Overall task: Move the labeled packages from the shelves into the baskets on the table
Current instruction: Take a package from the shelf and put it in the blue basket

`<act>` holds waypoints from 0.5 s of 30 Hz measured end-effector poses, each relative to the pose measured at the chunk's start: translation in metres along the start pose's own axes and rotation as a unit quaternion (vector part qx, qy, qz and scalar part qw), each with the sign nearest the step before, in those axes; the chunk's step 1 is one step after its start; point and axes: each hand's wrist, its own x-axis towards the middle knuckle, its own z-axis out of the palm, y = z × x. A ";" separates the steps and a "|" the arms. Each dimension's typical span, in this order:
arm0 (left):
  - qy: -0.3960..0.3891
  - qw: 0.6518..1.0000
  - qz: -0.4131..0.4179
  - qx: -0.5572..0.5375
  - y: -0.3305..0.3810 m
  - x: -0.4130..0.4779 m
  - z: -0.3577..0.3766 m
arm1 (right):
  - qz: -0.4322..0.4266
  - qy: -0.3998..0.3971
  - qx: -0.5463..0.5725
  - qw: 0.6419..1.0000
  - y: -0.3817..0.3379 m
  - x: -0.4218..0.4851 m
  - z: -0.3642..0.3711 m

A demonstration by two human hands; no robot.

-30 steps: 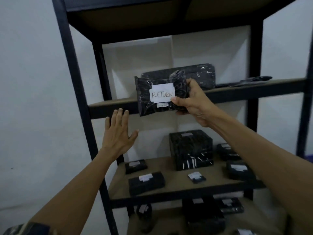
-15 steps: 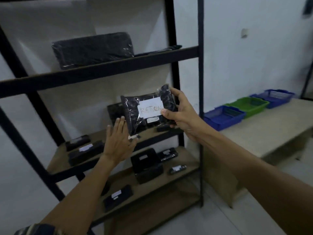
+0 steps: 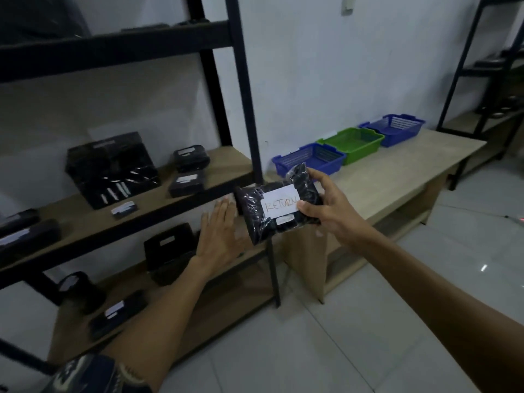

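Note:
My right hand (image 3: 326, 208) grips a black plastic-wrapped package (image 3: 255, 219) with a white label reading RETURN, held in the air by the shelf's front right post. My left hand (image 3: 222, 236) is spread flat just left of and below the package, holding nothing. On the wooden table (image 3: 382, 177) to the right stand three baskets in a row: a near blue basket (image 3: 310, 160), a green basket (image 3: 353, 143) and a far blue basket (image 3: 394, 129). More black labeled packages lie on the shelves (image 3: 85, 222), among them a large box (image 3: 112, 168).
The black metal shelf post (image 3: 249, 109) stands between the shelves and the table. A second dark shelving unit (image 3: 487, 66) rises at the far right. Pale tiled floor (image 3: 368, 321) lies in front of the table and shelves.
The view has swung right and down, bringing the table and baskets into sight. My right hand has carried the RETURN package down and to the right, off the shelf; my left hand followed, still spread.

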 end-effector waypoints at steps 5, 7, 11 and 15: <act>-0.021 0.999 -0.016 -0.030 0.070 0.061 0.045 | 0.042 0.024 -0.022 0.999 0.017 0.026 -0.094; -0.020 0.997 -0.032 -0.060 0.092 0.084 0.060 | 0.052 0.032 -0.032 0.998 0.025 0.042 -0.126; -0.020 0.996 -0.062 -0.065 0.119 0.133 0.092 | 0.076 0.052 -0.058 0.994 0.045 0.080 -0.179; -0.028 0.994 -0.073 -0.072 0.133 0.192 0.125 | 0.091 0.058 -0.073 0.991 0.071 0.137 -0.223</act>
